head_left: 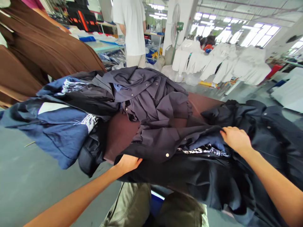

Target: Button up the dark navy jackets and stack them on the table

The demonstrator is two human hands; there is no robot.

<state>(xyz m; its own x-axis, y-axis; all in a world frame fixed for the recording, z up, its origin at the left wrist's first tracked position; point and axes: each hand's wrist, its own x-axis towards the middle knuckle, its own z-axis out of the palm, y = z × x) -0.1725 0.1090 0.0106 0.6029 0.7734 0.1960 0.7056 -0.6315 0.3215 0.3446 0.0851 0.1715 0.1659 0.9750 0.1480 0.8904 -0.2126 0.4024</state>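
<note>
A dark jacket [153, 142] with a pale snap button lies across a brown board in front of me. My left hand [129, 164] is closed on its near left edge, the fingers tucked under the cloth. At the right, my right hand [235, 137] pinches the jacket's upper edge between thumb and fingers. Between my hands the jacket gapes a little, showing blue lining [207, 141] and a black-and-white patterned strip [203, 150]. The lower part of the garment hangs over the board's near side.
More dark jackets [146, 85] are heaped beyond and to the right. Blue-lined garments [68, 126] hang over the left of the brown board [120, 132]. Brown cloth [47, 47] drapes at the far left. A person in a white shirt [134, 28] stands behind, near a fan and white garments [220, 60].
</note>
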